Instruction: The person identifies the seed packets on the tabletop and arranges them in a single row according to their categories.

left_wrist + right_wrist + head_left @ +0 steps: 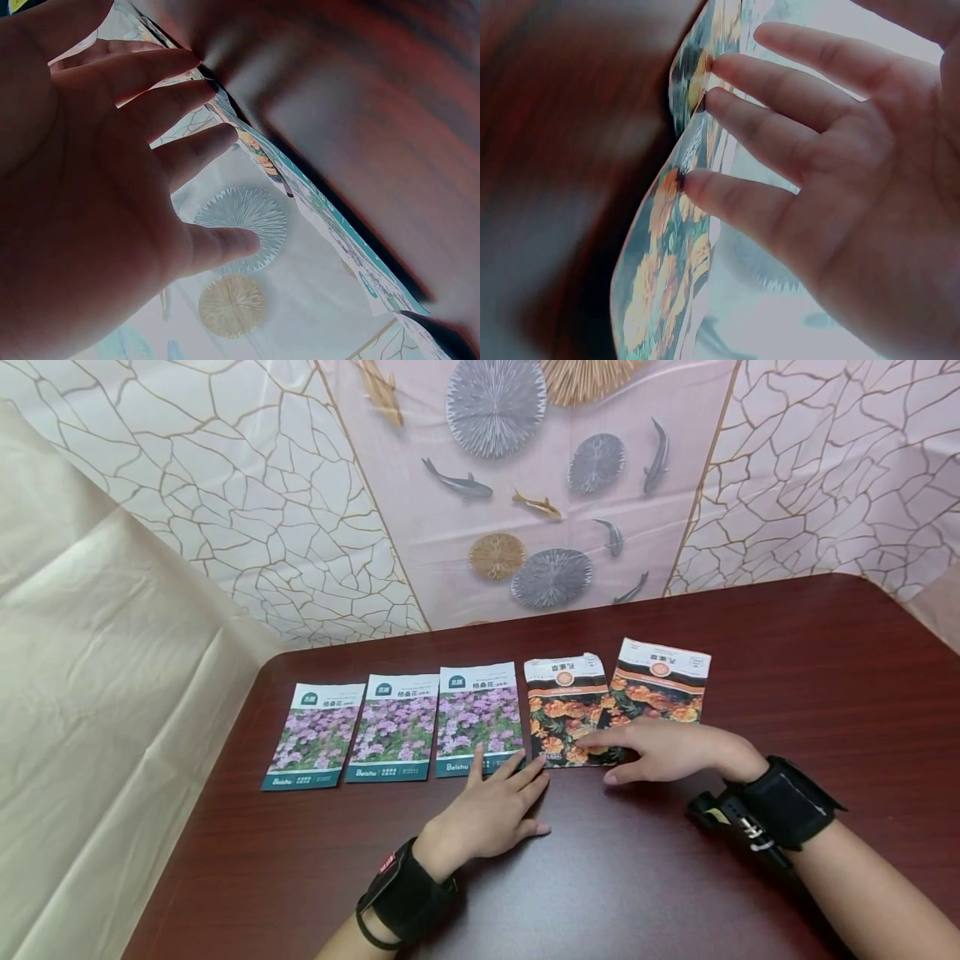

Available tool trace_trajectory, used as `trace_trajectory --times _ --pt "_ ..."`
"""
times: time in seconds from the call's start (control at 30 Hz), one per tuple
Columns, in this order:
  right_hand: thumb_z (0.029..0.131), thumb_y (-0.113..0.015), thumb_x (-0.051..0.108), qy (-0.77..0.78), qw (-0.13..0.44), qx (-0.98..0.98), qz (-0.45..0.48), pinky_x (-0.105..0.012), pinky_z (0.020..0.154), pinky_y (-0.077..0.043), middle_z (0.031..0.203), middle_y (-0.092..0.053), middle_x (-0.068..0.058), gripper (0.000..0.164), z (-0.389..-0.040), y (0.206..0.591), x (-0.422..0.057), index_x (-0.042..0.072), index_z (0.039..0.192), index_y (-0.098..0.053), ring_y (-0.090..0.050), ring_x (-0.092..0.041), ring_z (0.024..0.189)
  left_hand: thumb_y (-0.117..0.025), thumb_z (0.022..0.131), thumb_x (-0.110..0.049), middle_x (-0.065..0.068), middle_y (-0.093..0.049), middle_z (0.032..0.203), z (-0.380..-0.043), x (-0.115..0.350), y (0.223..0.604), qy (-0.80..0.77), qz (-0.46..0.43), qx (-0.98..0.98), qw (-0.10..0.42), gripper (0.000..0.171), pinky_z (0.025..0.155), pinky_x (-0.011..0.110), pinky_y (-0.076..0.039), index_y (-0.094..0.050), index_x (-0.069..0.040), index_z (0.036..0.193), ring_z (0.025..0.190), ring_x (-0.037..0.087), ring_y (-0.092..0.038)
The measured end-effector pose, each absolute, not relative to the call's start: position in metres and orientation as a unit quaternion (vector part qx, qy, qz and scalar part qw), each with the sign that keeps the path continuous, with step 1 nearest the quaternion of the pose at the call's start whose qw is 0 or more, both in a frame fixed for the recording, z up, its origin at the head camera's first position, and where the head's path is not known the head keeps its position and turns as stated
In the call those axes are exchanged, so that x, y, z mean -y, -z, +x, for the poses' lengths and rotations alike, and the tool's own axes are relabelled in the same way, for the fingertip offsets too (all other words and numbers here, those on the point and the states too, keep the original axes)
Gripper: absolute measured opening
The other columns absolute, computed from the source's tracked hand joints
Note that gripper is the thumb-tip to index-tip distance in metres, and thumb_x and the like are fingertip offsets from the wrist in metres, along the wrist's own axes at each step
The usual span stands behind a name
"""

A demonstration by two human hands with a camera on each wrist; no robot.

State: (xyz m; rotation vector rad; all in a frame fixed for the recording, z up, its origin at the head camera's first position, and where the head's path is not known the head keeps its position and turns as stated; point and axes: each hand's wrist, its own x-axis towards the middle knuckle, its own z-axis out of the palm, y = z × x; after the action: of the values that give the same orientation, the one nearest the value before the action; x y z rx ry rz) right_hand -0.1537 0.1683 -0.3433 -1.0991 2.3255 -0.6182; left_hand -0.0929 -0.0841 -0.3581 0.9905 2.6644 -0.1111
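Note:
In the head view three seed packets with purple flowers stand in a row: the left packet (312, 739), the middle packet (393, 727) and the right packet (478, 714). Beside them lies an orange-flower seed packet (564, 693), its lower right meeting a second, tilted orange-flower packet (660, 681). My left hand (487, 814) has its fingers spread, tips at the lower edges of the right purple packet and the first orange one. With straight fingers, my right hand (667, 750) rests on the orange packets and covers part of the tilted one; its fingertips (699, 184) touch the printed flowers.
All packets lie on a dark red-brown wooden table (300, 868). A patterned cloth (480, 527) hangs behind its far edge, and a cream cloth (112, 652) drapes along the left side. Black bands (787, 802) wrap both wrists.

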Motion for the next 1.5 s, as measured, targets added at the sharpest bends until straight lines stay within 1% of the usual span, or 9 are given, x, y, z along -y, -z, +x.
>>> trace_trajectory --times 0.23,0.37,0.63,0.87,1.03,1.27,1.5 --pt "0.092 -0.055 0.029 0.226 0.235 -0.870 -0.370 -0.048 0.092 -0.039 0.133 -0.047 -0.013 0.053 -0.160 0.341 -0.182 0.006 0.137 -0.041 -0.045 -0.030 0.120 -0.039 0.093 -0.051 -0.003 -0.016 0.151 -0.092 0.084 0.359 0.039 0.345 -0.927 0.143 0.061 0.104 0.059 -0.002 -0.028 -0.019 0.145 0.138 0.019 -0.010" --pt "0.092 -0.056 0.027 0.223 0.225 -0.877 -0.361 -0.048 0.092 -0.039 0.131 -0.049 -0.014 0.051 -0.161 0.339 -0.185 0.004 0.136 -0.042 -0.046 -0.031 0.119 -0.039 0.093 -0.051 -0.003 -0.015 0.151 -0.093 0.084 0.360 0.040 0.345 -0.927 0.144 0.062 0.104 0.059 -0.002 -0.027 -0.020 0.145 0.138 0.018 -0.009" --pt "0.091 -0.056 0.030 0.212 0.193 -0.882 -0.373 -0.049 0.091 -0.040 0.129 -0.050 -0.016 0.052 -0.156 0.335 -0.180 0.000 0.132 -0.046 -0.047 -0.033 0.117 -0.040 0.093 -0.050 -0.003 -0.016 0.151 -0.092 0.084 0.360 0.038 0.344 -0.927 0.143 0.062 0.104 0.059 -0.002 -0.028 -0.020 0.145 0.138 0.018 -0.007" --pt "0.092 -0.056 0.029 0.197 0.214 -0.884 -0.366 -0.047 0.091 -0.040 0.128 -0.052 -0.013 0.049 -0.153 0.336 -0.176 0.004 0.133 -0.047 -0.049 -0.029 0.116 -0.040 0.092 -0.051 -0.003 -0.015 0.151 -0.091 0.083 0.360 0.045 0.345 -0.927 0.140 0.062 0.104 0.059 -0.002 -0.028 -0.020 0.145 0.138 0.018 -0.007" --pt "0.092 -0.056 0.027 0.199 0.216 -0.883 -0.367 -0.048 0.092 -0.040 0.128 -0.053 -0.012 0.047 -0.154 0.339 -0.176 0.005 0.133 -0.048 -0.049 -0.029 0.116 -0.041 0.092 -0.050 -0.001 -0.015 0.151 -0.090 0.083 0.360 0.048 0.347 -0.927 0.138 0.062 0.104 0.059 -0.002 -0.028 -0.019 0.145 0.138 0.020 -0.007" --pt "0.092 -0.056 0.027 0.201 0.220 -0.881 -0.367 -0.049 0.092 -0.040 0.128 -0.052 -0.013 0.048 -0.155 0.339 -0.176 0.006 0.133 -0.047 -0.049 -0.029 0.117 -0.043 0.092 -0.048 0.001 -0.017 0.151 -0.088 0.083 0.359 0.043 0.348 -0.927 0.130 0.062 0.105 0.058 -0.006 -0.030 -0.017 0.144 0.138 0.020 -0.008" --pt "0.092 -0.056 0.027 0.202 0.222 -0.881 -0.367 -0.049 0.092 -0.039 0.129 -0.052 -0.012 0.048 -0.155 0.339 -0.176 0.006 0.133 -0.047 -0.048 -0.029 0.117 -0.043 0.093 -0.047 0.002 -0.017 0.151 -0.088 0.082 0.357 0.044 0.351 -0.927 0.126 0.061 0.105 0.058 -0.007 -0.031 -0.017 0.144 0.138 0.020 -0.008"
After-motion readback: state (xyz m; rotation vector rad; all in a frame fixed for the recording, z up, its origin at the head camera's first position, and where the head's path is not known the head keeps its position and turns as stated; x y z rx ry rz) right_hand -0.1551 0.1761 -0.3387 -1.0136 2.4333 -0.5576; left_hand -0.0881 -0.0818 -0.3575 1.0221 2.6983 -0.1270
